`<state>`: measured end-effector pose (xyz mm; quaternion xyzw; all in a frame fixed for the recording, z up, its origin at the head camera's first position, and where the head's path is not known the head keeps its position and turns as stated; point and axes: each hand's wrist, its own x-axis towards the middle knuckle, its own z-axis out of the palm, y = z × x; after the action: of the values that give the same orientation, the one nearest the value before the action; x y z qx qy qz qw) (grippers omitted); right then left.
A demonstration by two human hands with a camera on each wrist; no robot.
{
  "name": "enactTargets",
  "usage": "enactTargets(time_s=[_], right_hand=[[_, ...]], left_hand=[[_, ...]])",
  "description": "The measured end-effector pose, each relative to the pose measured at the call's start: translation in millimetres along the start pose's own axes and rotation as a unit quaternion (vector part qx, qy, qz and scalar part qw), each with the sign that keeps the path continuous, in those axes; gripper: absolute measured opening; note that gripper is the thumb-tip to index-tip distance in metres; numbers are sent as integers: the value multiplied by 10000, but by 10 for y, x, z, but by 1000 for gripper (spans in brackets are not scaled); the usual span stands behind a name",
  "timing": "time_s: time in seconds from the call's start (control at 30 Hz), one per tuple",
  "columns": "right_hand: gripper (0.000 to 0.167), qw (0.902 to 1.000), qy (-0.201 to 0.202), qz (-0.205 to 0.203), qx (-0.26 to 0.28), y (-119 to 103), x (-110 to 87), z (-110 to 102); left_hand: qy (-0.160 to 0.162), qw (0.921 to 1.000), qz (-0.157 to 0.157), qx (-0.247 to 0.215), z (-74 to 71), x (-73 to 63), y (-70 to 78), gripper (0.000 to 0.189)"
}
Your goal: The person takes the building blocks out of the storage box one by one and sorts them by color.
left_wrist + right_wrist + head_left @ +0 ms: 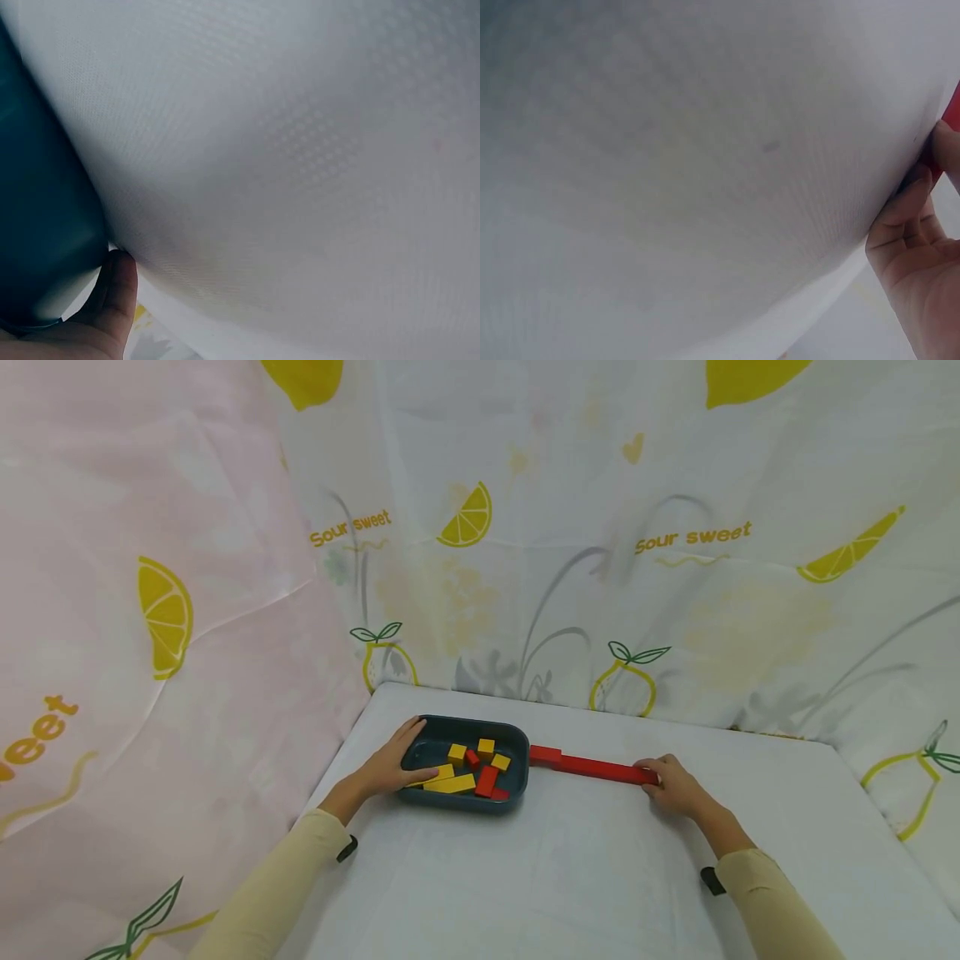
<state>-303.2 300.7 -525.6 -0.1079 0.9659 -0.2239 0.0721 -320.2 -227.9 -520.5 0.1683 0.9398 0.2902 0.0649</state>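
A dark blue-green tray [465,804] stands on the white cloth, with yellow blocks [450,784] and red blocks [486,781] lying loose inside. My left hand [390,764] grips its left end, thumb over the near rim and fingers along the outer side. In the left wrist view the fingers press against the tray's wall [45,172]. To the right of the tray runs a row of long red blocks [600,768], a raised red block [545,753] at its tray end. My right hand [671,785] pinches the row's far right end between thumb and fingers.
White cloth [570,877] covers the table. Printed lemon curtains [525,568] hang close behind the table and along its left side. Dark bands [347,848] sit at both wrists, beside pale sleeves.
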Motion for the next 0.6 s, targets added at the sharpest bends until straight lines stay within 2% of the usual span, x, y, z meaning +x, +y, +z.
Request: enactTargets(time_s=[0.2,0.43,0.6], right_hand=[[39,10000,-2,60,52,23,16,4],[47,9990,-92,342,274,24,20,-12],[50,9988,18,333,356,42,8,-1]], left_hand=[[-11,9999,114,-100,-21,-2,-17,114],[0,9998,145,-137,-21,-1,-24,115],[-64,9998,83,-176,-11,-18,-19,116]])
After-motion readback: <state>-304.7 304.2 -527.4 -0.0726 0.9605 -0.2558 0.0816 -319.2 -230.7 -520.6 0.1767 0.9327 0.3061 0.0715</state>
